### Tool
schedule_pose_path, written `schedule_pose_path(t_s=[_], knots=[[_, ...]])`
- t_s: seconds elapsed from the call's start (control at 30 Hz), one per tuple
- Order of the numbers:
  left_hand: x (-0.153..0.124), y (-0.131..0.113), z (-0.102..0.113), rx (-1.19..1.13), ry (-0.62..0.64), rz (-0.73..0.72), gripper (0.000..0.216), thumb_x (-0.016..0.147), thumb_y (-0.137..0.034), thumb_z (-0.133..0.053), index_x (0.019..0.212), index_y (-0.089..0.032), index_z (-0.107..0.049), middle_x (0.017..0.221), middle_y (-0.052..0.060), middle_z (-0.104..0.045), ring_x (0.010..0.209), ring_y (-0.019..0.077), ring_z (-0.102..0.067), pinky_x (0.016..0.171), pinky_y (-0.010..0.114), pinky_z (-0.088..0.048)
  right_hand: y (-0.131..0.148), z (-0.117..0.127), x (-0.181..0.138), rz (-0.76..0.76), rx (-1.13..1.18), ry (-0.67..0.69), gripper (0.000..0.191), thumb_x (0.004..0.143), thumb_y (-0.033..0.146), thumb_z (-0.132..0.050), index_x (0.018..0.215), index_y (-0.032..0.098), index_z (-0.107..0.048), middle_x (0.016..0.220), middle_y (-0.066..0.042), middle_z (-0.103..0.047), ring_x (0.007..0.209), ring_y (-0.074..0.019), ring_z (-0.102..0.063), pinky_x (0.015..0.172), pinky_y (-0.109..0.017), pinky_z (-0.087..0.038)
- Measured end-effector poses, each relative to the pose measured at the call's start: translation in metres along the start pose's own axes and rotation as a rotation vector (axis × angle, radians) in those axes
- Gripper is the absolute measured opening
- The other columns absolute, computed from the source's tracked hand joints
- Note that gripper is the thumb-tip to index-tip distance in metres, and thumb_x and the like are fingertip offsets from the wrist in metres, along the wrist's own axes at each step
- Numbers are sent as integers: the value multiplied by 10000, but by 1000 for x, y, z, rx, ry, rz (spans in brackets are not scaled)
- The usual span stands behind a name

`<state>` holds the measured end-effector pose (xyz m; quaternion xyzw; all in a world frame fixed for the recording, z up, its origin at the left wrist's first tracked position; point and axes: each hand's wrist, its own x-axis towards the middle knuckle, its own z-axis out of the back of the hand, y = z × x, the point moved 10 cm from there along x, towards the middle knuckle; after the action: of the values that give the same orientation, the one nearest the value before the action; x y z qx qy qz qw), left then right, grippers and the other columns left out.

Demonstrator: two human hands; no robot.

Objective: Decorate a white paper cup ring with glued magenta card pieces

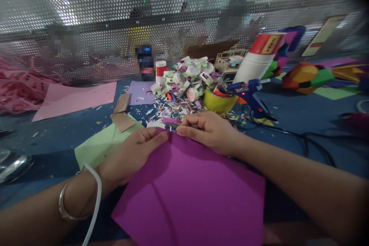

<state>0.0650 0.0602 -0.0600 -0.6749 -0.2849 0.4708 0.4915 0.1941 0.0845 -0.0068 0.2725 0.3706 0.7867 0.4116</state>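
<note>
Clearly both hands work the far tip of the purple sheet (187, 192), which lies in the lower centre of the frame on the blue surface (288, 123), partly over a pale green sheet (95, 146). The left hand (132, 153) clamps the sheet's left edge, thumb on top, fingers hidden beneath. The right hand (210, 130) is curled shut, pinching the tip near mid-frame. To my eye a crease is being set here. It goes best if the left thumb pins the paper flat while the right hand brings the edge over squarely and presses from the tip outward. Paper scraps (173, 109) lie just beyond and should stay out from under the sheet. The glue gun (250, 92), right of centre, shows a red light, so it deserves a wide berth.
</note>
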Motion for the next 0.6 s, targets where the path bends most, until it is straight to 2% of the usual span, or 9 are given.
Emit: schedule_pose_path(t_s=[0.13,0.27,0.33,0.4,0.43,0.47,0.5,0.6], knots=[[3,-28,46,236,-93,-29,313,847,-492,-728,864,-183,-685,747,28,-718,578,127,-630,534,212,-495,-17,24,-4,-86,48,-102,447,887,599,-615,728,184,-567,554,66,-392,514,-86,-316,491,-260,-211],[1,-63,100,416,-205,-49,348,836,-516,-710,971,-196,-696,820,33,-755,666,182,-684,595,262,-564,-24,36,-8,-115,49,-139,464,888,620,-608,735,183,-581,553,61,-392,509,-88,-302,494,-275,-200],[-5,-86,129,533,-302,-138,364,842,-549,-677,982,-213,-702,814,1,-753,677,165,-671,587,230,-559,-24,39,-10,-119,29,-140,464,896,616,-605,728,184,-587,549,56,-395,511,-90,-310,502,-280,-206],[-14,-104,156,748,-393,-231,372,844,-559,-661,996,-223,-717,868,-7,-759,735,153,-679,620,197,-559,-24,45,-12,-128,0,-151,451,900,601,-614,724,187,-597,531,62,-365,509,-92,-301,513,-285,-215],[-21,-112,173,857,-482,-286,379,850,-579,-630,971,-232,-721,851,-10,-754,717,149,-678,582,182,-543,-24,48,-13,-130,-19,-155,441,903,591,-617,725,188,-603,527,64,-351,509,-93,-296,518,-288,-221],[-27,-117,189,974,-543,-325,358,874,-569,-600,962,-244,-720,864,-11,-751,729,143,-679,575,168,-532,-23,51,-14,-129,-44,-160,434,909,582,-613,725,189,-607,527,63,-348,509,-95,-296,522,-293,-229],[-37,-124,206,1056,-637,-397,337,871,-564,-591,863,-251,-716,796,-2,-737,687,145,-672,525,162,-509,-22,55,-14,-126,-78,-164,428,916,574,-606,728,190,-608,532,58,-361,511,-97,-305,526,-297,-238],[-53,-128,238,1257,-722,-531,275,870,-526,-608,772,-279,-675,671,9,-674,565,143,-628,418,161,-443,-18,62,-15,-92,-256,-177,402,923,539,-599,730,186,-597,582,16,-480,538,-113,-397,544,-310,-282]])
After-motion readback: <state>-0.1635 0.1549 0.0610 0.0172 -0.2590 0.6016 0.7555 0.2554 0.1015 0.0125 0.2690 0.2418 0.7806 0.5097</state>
